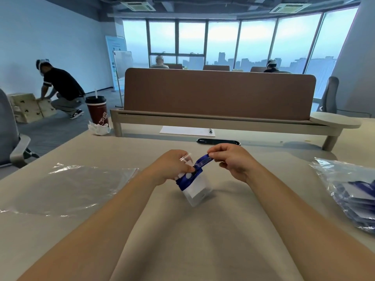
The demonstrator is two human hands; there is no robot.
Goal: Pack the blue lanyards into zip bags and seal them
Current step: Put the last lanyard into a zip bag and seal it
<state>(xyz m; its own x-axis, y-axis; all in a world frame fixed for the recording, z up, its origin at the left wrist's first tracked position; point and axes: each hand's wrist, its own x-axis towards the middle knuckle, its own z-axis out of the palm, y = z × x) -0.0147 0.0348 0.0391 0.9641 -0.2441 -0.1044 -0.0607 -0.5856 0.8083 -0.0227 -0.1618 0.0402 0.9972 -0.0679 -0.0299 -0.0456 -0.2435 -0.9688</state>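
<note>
1. While my two bare forearms reached out over the beige table (182,230), both hands met just above its middle, holding one blue lanyard (199,160) with its badge holder (195,188).
2. My left hand (172,165) had its fingers closed around the top of the badge holder, thumb pressed near the dark snap where the blue strap wrapped across it; a bit of clear plastic stuck up from that fist.
3. My right hand (233,159) pinched the free end of the blue strap between thumb and forefinger, the other fingers curled in, so the strap ran in a short span between the two hands.
4. The badge holder hung tilted below my left hand, its lower corner close to the table; I could not tell whether it touched.
5. To my left, an empty clear zip bag (77,187) lay flat on the table, well apart from the hands.
6. At the right edge, a crumpled clear bag (345,189) held more blue lanyards and white cards.
7. Farther off lay a sheet of paper (186,131) with a pen (210,130) on it, under the brown desk divider (219,92).
8. At the table's far left corner stood a dark red cup (97,111) with a crumpled tissue (99,127) just beside it.
</note>
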